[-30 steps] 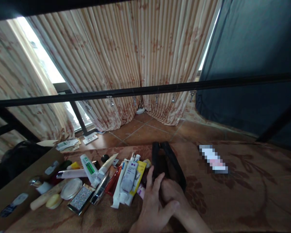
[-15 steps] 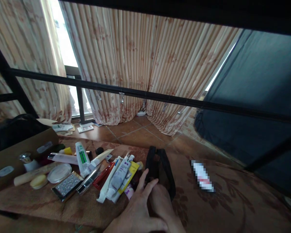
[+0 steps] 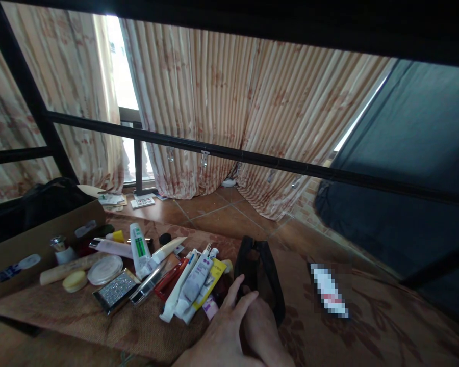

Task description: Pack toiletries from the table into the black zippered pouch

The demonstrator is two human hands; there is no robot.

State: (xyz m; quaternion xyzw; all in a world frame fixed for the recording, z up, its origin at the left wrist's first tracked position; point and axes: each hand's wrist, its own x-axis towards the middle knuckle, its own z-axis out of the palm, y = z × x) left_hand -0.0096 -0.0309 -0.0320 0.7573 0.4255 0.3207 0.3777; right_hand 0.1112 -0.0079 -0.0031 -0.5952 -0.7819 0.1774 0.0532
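Both of the person's own hands were together at the near side of a black, partly see-through pouch [image 3: 274,272], which lay on the brown patterned cloth [image 3: 298,351] near its middle, just right of a crowd of tubes and cosmetics. The left hand [image 3: 222,331] had its fingers stretched and parted at the pouch's left edge; whether it grasped that edge could not be told. The right hand [image 3: 260,326] was beside it, its fingers hidden by the left hand and the pouch, so its grip could not be told either. The pouch's dark inside did not show clearly what it held.

Left of the hands, a grey tube with purple print [image 3: 196,279] lay on a yellow tube [image 3: 216,278], with a pink-and-white packet [image 3: 210,307] just beside the left hand. Further left came a red item [image 3: 172,280], a glittery case [image 3: 117,291], shut, a round container with a clear lid [image 3: 105,270], and a small yellow pot [image 3: 74,281]. A white tube with a green label [image 3: 139,250] leaned among them. At the far left was a cardboard box [image 3: 42,242], with a black bundle [image 3: 42,201] in or behind it. A pixelated white item [image 3: 329,291] lay well apart on the right.
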